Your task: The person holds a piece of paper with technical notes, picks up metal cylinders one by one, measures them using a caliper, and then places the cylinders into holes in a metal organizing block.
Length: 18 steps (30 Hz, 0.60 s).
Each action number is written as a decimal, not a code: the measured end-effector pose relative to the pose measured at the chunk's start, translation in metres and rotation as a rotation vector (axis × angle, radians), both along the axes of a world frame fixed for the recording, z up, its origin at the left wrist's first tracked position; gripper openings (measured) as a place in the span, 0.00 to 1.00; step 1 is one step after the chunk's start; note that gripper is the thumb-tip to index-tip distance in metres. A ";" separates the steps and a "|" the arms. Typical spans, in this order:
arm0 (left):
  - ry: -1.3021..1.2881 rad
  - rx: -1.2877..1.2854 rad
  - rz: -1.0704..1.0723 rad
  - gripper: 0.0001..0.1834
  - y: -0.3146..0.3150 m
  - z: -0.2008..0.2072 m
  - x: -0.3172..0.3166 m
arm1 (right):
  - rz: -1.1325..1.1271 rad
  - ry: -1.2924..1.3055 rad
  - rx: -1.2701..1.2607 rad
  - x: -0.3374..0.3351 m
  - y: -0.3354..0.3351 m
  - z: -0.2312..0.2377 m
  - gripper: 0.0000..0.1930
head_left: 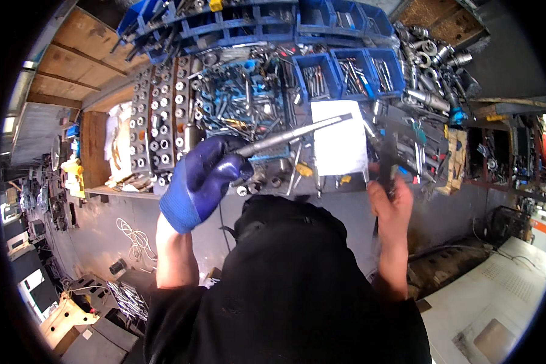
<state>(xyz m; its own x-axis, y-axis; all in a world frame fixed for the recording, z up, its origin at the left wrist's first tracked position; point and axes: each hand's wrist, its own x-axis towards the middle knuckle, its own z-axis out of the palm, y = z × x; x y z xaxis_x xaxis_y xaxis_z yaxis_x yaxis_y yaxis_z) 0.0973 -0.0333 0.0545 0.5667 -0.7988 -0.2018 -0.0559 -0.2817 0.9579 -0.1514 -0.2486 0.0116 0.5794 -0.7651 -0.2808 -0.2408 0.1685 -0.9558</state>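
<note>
At centre in the head view, we see the left hand [209, 173], fingers curled around a metal rod [294, 131], its near end hidden; right of centre, the right hand [394, 203] pinches a dark object [390, 156], too blurred to identify.

I have racked parts [179, 100] at the left of the table [118, 193], loose tools [236, 109] mid-table, a paper sheet [337, 151] right of them, bins [357, 96] beyond it, tool holders [434, 67] far right.

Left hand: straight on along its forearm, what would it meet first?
Probably the pile of small metal tools ahead of the gloved left hand; depth is unclear, so it might pass above.
</note>
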 end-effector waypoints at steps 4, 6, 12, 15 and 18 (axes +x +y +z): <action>-0.069 -0.159 0.034 0.10 -0.003 -0.008 -0.042 | 0.040 -0.225 0.052 0.003 -0.009 0.027 0.13; -0.073 -0.085 -0.087 0.13 -0.002 0.003 -0.044 | 0.047 -0.283 0.058 0.002 -0.012 0.037 0.13; -0.388 -0.045 -0.136 0.12 -0.003 0.007 -0.058 | -0.015 -0.301 0.044 0.002 0.002 0.047 0.13; -0.509 -0.059 -0.121 0.12 -0.001 0.004 -0.057 | -0.002 -0.278 0.006 -0.002 0.005 0.047 0.12; -0.559 -0.085 -0.117 0.12 0.000 0.008 -0.059 | 0.023 -0.248 -0.015 -0.005 0.006 0.045 0.11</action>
<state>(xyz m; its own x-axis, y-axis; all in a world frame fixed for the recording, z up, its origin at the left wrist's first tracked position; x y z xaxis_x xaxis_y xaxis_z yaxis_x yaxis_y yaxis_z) 0.0384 -0.0328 0.0626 0.4758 -0.8628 0.1708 -0.5860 -0.1662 0.7931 -0.1562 -0.2426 0.0564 0.6464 -0.7539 -0.1171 -0.0026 0.1514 -0.9885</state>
